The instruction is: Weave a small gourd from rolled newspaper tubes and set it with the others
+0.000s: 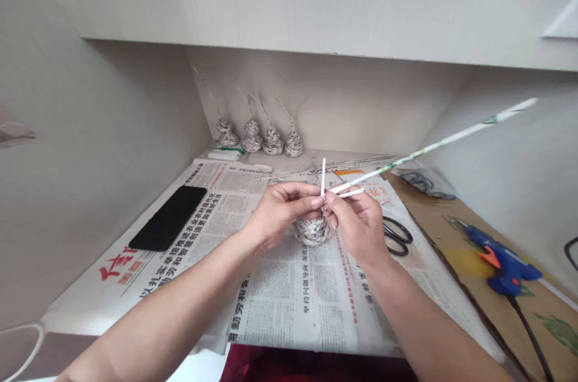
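Observation:
Between my hands, over the newspaper, is a rounded woven paper piece; its upper part is hidden by my fingers. My left hand is closed, thumb and fingers pinching at the top of the piece, where a short white paper strip stands upright. With thumb and fingers pressed together, my right hand grips a long white paper strip with green marks, which slants up to the right. A shorter white end pokes out beside the right fingers.
Several woven paper gourds with thin stems stand along the back wall. A black phone lies at left. Black-handled scissors are beside my right hand. On cardboard at right rests a blue glue gun. Thin paper sticks lie behind.

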`<state>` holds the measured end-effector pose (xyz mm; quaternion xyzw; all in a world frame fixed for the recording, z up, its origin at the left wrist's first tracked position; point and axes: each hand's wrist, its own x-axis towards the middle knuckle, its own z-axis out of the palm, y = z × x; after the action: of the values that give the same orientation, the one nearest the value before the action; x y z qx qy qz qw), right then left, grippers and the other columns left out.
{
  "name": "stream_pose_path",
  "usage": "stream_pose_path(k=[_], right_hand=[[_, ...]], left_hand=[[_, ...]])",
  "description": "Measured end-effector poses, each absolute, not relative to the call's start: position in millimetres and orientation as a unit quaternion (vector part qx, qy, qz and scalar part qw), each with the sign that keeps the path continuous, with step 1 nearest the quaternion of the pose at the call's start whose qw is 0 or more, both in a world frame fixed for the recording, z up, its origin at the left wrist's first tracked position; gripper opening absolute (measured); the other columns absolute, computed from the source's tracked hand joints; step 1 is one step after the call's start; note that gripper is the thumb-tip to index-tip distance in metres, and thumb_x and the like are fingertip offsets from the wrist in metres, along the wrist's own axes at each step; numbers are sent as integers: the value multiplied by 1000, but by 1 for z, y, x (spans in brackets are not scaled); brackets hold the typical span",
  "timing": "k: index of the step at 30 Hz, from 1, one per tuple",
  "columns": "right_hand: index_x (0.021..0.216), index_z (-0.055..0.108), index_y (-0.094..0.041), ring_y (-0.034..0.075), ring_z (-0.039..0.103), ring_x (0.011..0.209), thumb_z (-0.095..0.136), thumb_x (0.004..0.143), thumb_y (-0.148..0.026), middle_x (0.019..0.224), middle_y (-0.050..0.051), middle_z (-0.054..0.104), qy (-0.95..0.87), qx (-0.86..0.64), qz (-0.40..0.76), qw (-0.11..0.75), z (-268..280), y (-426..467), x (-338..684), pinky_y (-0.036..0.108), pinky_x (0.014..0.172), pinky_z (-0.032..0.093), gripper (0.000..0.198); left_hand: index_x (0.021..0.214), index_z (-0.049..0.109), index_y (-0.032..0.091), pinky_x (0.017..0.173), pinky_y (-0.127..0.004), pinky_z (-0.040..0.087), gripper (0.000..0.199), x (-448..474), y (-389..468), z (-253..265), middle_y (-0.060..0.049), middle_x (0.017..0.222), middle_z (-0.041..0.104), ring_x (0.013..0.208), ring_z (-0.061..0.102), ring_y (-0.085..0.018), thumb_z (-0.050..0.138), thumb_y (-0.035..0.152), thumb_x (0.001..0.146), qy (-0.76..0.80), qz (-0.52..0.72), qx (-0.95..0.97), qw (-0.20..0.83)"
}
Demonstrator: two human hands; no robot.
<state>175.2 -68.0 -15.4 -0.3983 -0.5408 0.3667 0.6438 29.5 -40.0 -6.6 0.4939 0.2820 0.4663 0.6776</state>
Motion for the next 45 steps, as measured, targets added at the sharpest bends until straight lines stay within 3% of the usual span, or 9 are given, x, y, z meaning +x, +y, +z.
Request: stream_pose_path(k=[9, 13, 18, 23, 31, 40, 45], right_hand=[[71, 61, -18, 10, 50, 50, 66, 83, -30, 60, -2, 58, -549, -388, 385, 631, -19, -64, 178, 23, 44, 39, 18], [74, 62, -18, 10, 52, 52, 66, 83, -30, 63, -1, 61, -556, -396, 373, 628, -19, -66, 174, 23, 47, 42, 16], [76, 62, -18, 9, 51, 49, 66, 83, -29, 63, -2, 60, -546, -400, 351, 647, -16, -69, 168, 22, 44, 41, 14], [78, 61, -19, 9, 50, 45, 65, 83, -29, 60, -3, 58, -541, -404, 348, 650, -17, -68, 169, 22, 42, 41, 12], [80, 63, -19, 9, 51, 45, 66, 83, -30, 61, -3, 58, -525, -365, 421, 643, -25, -60, 176, 22, 42, 41, 12], [78, 67, -20, 11, 57, 50, 73, 78, -30, 64, -1, 66, -556, -413, 357, 627, -19, -61, 179, 23, 44, 44, 11], [90, 69, -24, 16, 66, 73, 70, 80, -21, 83, 1, 71, -617, -419, 190, 638, -20, -64, 178, 29, 65, 53, 11]], left_hand=[[92, 73, 15, 73, -25, 56, 26, 32, -39, -9, -3, 76, 73, 70, 68, -12, 81, 23, 68, 253, 477, 486, 687], [81, 68, 14, 66, -21, 52, 17, 31, -40, -7, 0, 70, 69, 64, 65, -9, 76, 28, 75, 261, 486, 489, 676], [77, 60, 14, 58, -18, 47, 23, 32, -42, -7, 1, 67, 64, 61, 58, -8, 71, 35, 79, 286, 490, 508, 649], [78, 58, 14, 55, -18, 45, 27, 32, -41, -4, 2, 64, 61, 58, 55, -7, 73, 37, 76, 297, 490, 501, 648], [85, 68, 12, 60, -18, 45, 24, 26, -37, -3, -2, 71, 68, 64, 62, -8, 81, 23, 68, 289, 446, 471, 704], [77, 69, 10, 57, -16, 47, 23, 25, -33, -3, -2, 69, 67, 60, 59, -6, 83, 21, 63, 330, 480, 447, 679], [76, 66, 10, 49, -14, 45, 28, 26, -35, 0, 1, 62, 63, 53, 55, -5, 84, 24, 61, 333, 510, 450, 653]])
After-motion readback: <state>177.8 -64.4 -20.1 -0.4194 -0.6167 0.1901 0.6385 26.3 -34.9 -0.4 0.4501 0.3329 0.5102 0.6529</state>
